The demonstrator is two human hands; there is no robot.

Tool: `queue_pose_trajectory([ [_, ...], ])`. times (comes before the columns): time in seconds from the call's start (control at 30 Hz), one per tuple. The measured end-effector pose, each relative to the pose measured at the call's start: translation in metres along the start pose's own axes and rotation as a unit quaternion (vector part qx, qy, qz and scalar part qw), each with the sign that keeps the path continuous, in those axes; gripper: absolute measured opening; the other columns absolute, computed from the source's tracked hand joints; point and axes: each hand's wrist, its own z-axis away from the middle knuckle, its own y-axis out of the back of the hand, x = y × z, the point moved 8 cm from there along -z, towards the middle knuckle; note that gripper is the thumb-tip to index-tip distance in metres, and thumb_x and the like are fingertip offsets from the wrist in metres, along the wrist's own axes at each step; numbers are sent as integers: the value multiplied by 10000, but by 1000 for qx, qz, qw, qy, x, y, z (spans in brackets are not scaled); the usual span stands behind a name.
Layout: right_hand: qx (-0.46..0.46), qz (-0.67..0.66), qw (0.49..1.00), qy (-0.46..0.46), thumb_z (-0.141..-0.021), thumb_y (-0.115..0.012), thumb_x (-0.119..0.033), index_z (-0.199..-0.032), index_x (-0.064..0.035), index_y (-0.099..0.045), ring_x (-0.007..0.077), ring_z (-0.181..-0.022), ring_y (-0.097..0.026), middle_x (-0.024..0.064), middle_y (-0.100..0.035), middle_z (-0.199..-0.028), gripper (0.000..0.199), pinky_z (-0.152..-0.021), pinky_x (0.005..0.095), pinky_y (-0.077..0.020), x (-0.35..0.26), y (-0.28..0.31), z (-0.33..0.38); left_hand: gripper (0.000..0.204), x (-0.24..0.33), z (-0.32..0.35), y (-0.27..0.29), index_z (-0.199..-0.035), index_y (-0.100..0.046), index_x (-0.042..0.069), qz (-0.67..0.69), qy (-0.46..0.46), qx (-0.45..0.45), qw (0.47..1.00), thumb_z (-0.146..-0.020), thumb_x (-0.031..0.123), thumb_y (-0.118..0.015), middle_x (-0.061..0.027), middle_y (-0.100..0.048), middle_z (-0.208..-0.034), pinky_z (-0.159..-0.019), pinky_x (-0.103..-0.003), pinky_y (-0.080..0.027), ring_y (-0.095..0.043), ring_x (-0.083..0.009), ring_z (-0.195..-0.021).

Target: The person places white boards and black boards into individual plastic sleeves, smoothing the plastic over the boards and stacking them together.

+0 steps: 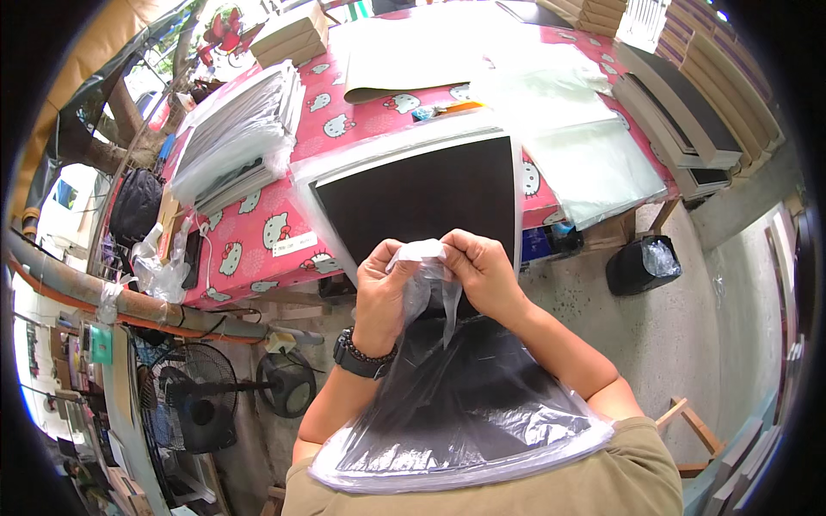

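Note:
Pinched between the fingers of my left hand (379, 297) and my right hand (487, 273) is the gathered edge of a clear plastic bag (482, 421). The two hands are close together, and a loose strip hangs below them. The bag spreads down against my body, with something dark showing through it. Beyond my hands, a flat black panel (413, 185) with a pale border lies at the table's near edge. My forearms hide the bag's sides.
A pink patterned cloth covers the table (335, 159). Stacked plastic-wrapped sheets (245, 129) lie left, and clear plastic sleeves (594, 163) lie right. Boards (688, 112) lean at the far right. A black bin (641, 267) and a fan (191, 396) stand on the floor.

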Motion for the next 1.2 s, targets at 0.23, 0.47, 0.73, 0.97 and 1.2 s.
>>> queue_pose_trajectory([
  [0.23, -3, -185, 982, -30, -868, -465, -152, -818, -15, -508, 123, -554, -492, 40, -533, -675, 152, -512, 237, -399, 6, 1, -5, 298, -10, 11, -12, -883, -492, 44, 231, 132, -19, 964, -831, 336, -527, -53, -565, -745, -593, -237, -437, -533, -113, -656],
  [0.47, -102, -649, 754, -4, -900, -390, -251, -846, -67, -493, 74, -480, -428, 22, -479, -661, 217, -382, 198, -326, -25, 58, -12, 421, 16, 15, 74, -972, -455, 41, -202, 103, -109, 968, -773, 388, -586, -74, -552, -805, -671, -276, -426, -530, -163, -722],
  [0.73, -153, 30, 986, 52, -778, -606, -112, -787, -1, -522, 45, -529, -419, -5, -509, -577, 140, -473, 199, -365, -65, -26, -5, 334, 63, 31, -55, -984, -558, 11, -562, -203, -212, 773, -777, 270, -594, -88, -585, -961, -848, -378, -376, -532, -262, -935],
  [0.97, -649, -145, 745, 47, -674, -713, -112, -760, 27, -605, 220, -626, -590, 107, -614, -705, 197, -556, 307, -444, -35, -36, 68, 343, 84, 21, 62, -1040, -550, 78, 375, -40, -15, 926, -868, 346, -422, -105, -586, -1008, -841, -398, -416, -561, -276, -870],
  [1.2, 24, -674, 736, -54, -856, -471, -252, -1089, -45, -474, 212, -592, -581, 91, -586, -710, 312, -548, 309, -498, -36, 53, -7, 479, -38, 67, 144, -1114, -472, -36, 113, 75, 5, 991, -811, 330, -532, -122, -567, -967, -765, -281, -429, -540, -187, -835],
])
